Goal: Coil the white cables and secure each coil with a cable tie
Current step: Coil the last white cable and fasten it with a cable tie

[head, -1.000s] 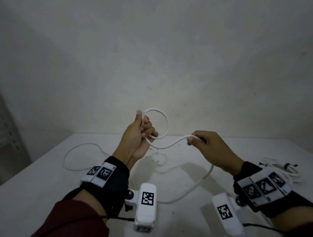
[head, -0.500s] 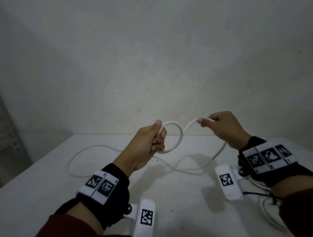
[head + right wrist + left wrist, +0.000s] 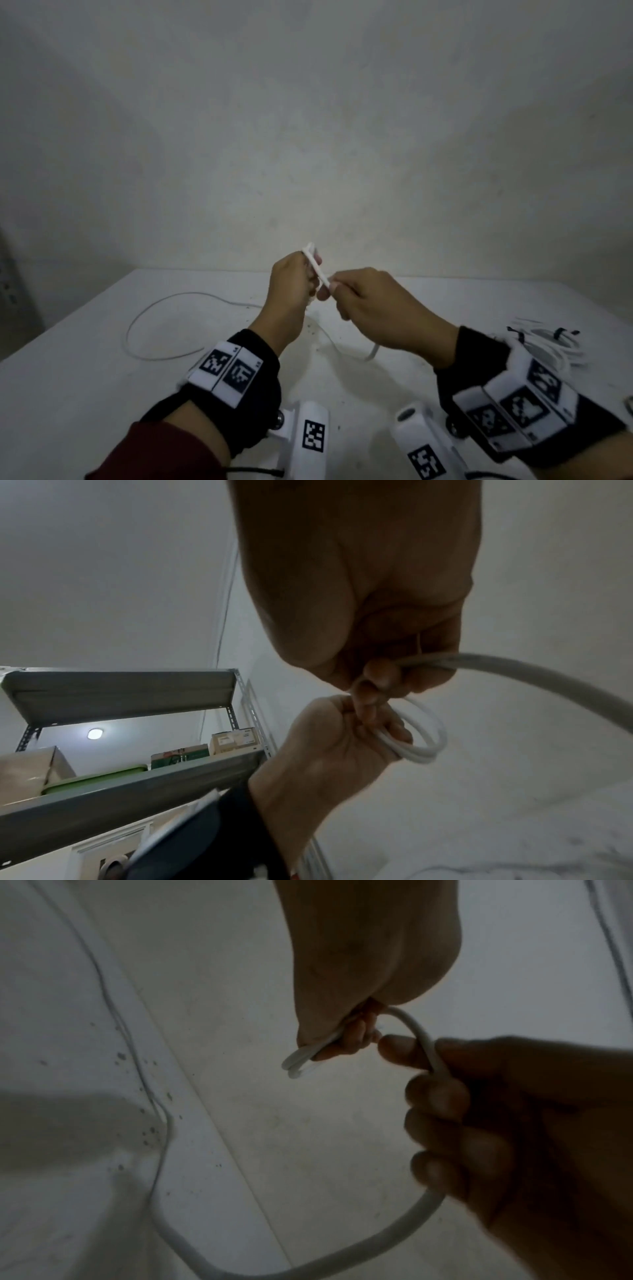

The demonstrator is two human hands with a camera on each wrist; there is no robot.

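right hand (image 3: 383, 308) now brought in against left hand (image 3: 291, 287), white cable (image 3: 320, 270) loop closed between them

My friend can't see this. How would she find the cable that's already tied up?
Start at the white table and go to its right edge, past the right hand. The tied coil lies there. Unlike the loose cable on the left, it is bundled, with black ties around it.
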